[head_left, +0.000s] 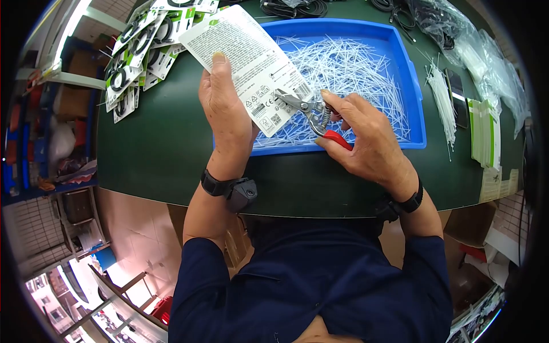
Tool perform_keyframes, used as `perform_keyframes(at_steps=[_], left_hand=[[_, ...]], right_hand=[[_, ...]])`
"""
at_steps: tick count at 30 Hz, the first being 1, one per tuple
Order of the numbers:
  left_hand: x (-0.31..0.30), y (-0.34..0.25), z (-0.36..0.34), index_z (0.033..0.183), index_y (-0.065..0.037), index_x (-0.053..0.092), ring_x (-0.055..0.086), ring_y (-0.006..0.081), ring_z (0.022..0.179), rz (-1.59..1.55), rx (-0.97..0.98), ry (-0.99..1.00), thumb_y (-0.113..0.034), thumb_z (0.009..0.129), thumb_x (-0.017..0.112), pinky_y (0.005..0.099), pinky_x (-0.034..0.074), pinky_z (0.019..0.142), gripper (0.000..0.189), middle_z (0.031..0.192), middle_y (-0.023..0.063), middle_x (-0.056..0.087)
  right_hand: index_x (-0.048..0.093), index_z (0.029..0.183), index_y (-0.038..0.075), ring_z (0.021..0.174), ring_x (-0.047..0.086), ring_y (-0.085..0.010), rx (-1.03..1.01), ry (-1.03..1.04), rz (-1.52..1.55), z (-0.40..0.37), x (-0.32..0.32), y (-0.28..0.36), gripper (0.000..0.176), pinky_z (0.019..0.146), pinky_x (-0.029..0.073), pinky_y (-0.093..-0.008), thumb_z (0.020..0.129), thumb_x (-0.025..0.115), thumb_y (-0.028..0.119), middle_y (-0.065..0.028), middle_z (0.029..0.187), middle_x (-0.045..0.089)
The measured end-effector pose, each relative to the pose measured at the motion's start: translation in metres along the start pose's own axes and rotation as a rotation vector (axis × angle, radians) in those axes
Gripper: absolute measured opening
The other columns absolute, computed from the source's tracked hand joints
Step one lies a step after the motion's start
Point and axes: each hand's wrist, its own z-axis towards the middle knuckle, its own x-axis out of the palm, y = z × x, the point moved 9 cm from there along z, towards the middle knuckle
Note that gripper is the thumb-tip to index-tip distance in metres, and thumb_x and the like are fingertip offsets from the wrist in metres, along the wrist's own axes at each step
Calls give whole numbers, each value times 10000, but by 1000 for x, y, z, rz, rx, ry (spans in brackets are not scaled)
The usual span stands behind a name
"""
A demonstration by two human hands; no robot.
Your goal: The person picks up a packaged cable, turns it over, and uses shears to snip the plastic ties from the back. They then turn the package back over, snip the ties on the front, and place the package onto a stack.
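Note:
My left hand [224,108] grips a printed white packaging card [246,54] by its left edge, thumb on top and the other fingers hidden beneath. The card's text side faces me, tilted over the left part of a blue tray. In my right hand [366,128] are red-handled pruning snips [336,139] with a coil spring. Their metal blades are parted and overlap the card's lower right corner in this view. Below both hands, the blue tray [418,114] holds a loose heap of thin white plastic ties [351,68].
Carded black cables [134,54] lie piled at the back left. To the right are a bundle of white ties [441,103], a dark phone [457,94], a stack of green-and-white cards [485,134] and clear plastic bags [474,48]. Coiled black cables [294,8] sit behind the tray.

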Motion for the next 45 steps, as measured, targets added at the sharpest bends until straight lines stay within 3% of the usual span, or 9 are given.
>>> perform_keyframes(at_steps=[3, 12, 25, 33, 41, 44, 45], left_hand=[[2, 2, -4, 1343, 33, 506, 754, 211, 957, -16, -22, -12, -377, 1107, 491, 321, 630, 802, 473, 1178, 172, 692], [3, 14, -10, 1349, 26, 497, 752, 255, 995, -91, -69, -45, -442, 1102, 471, 361, 633, 823, 529, 1196, 190, 687], [0, 15, -11, 1367, 14, 481, 745, 213, 1003, -4, -45, -13, -428, 1105, 504, 332, 630, 826, 514, 1200, 168, 685], [8, 5, -4, 1358, 16, 524, 728, 171, 1007, -51, -23, 83, -304, 1107, 557, 293, 613, 860, 408, 1202, 144, 696], [1, -30, 17, 1324, 27, 597, 703, 203, 1114, 143, 24, 267, -164, 1058, 650, 365, 551, 989, 332, 1247, 141, 712], [-11, -27, 24, 1138, 0, 636, 670, 185, 978, -24, -104, -3, -190, 1066, 621, 364, 530, 905, 204, 1042, 77, 709], [-16, -23, 31, 1138, 0, 636, 670, 185, 978, -50, -106, 7, -190, 1066, 621, 364, 530, 905, 204, 1042, 77, 709]], right_hand=[[568, 1470, 40, 823, 669, -269, 16, 18, -78, -2, 5, -2, 745, 747, 568, -369, 792, 865, 129, -142, 1032, 658], [561, 1474, 29, 818, 673, -290, -1, 19, -162, -2, 4, 4, 723, 719, 561, -392, 815, 846, 113, -149, 983, 638], [552, 1481, 20, 776, 670, -273, 49, 21, -69, -13, 12, -6, 724, 678, 554, -378, 822, 841, 98, -134, 894, 617], [570, 1471, 15, 760, 654, -235, 40, -53, 24, -8, -4, -7, 703, 673, 548, -341, 822, 835, 69, -120, 917, 639], [597, 1445, -6, 828, 640, -195, 67, -223, 219, 4, -46, -24, 655, 770, 535, -309, 834, 817, 77, -132, 1030, 686], [595, 1443, -13, 855, 645, -202, 65, -208, 175, 2, -55, -23, 650, 808, 531, -321, 840, 813, 95, -145, 1056, 691], [598, 1439, -11, 854, 647, -213, 79, -190, 186, 2, -53, -22, 648, 809, 529, -332, 840, 815, 103, -145, 1045, 692]])
